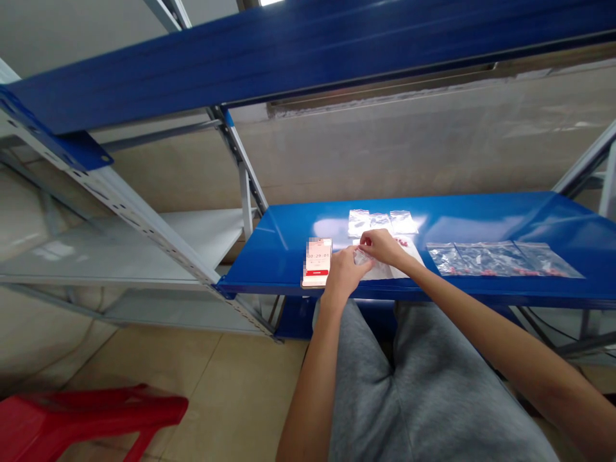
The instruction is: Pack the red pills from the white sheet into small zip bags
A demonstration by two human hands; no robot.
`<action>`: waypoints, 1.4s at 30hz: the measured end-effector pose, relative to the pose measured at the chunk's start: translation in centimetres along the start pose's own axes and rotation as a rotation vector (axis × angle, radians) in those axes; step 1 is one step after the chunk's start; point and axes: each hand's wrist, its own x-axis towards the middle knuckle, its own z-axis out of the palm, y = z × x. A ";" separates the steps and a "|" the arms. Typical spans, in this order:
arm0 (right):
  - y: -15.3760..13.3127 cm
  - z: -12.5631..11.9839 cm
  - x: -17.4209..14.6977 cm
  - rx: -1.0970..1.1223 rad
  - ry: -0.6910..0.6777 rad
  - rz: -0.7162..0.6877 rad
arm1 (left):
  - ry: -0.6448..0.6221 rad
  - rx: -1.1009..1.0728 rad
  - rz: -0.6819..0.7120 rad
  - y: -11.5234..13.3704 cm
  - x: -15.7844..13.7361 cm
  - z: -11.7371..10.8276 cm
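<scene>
My left hand (344,272) is closed on the edge of a small clear zip bag (360,257), held low over a white sheet (403,265) near the front of the blue shelf. Just above the bag's upper end, the fingertips of my right hand (382,246) are pinched together; what lies between them is too small to make out. A small group of red pieces (402,242) rests on the sheet, beyond my right wrist. Behind my hands lie several flat zip bags (405,222) with no red pieces showing in them.
To the right, a row of clear zip bags (500,255) holds small red pieces at the bottoms. A phone (317,262) showing a timer lies left of my left hand. A blue beam (308,54) crosses overhead. A red stool (96,414) stands on the floor at lower left.
</scene>
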 end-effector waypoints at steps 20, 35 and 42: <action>1.2 -2.5 -1.3 0.619 -0.285 -0.187 | -0.031 -0.057 -0.005 0.0 0.0 -0.2; 1.9 0.3 2.3 -0.029 -0.079 -0.165 | -0.005 -0.067 0.009 -0.6 0.0 -0.1; 0.8 -0.1 2.2 -0.054 -0.066 -0.176 | 0.003 -0.074 -0.017 -0.9 0.1 -0.2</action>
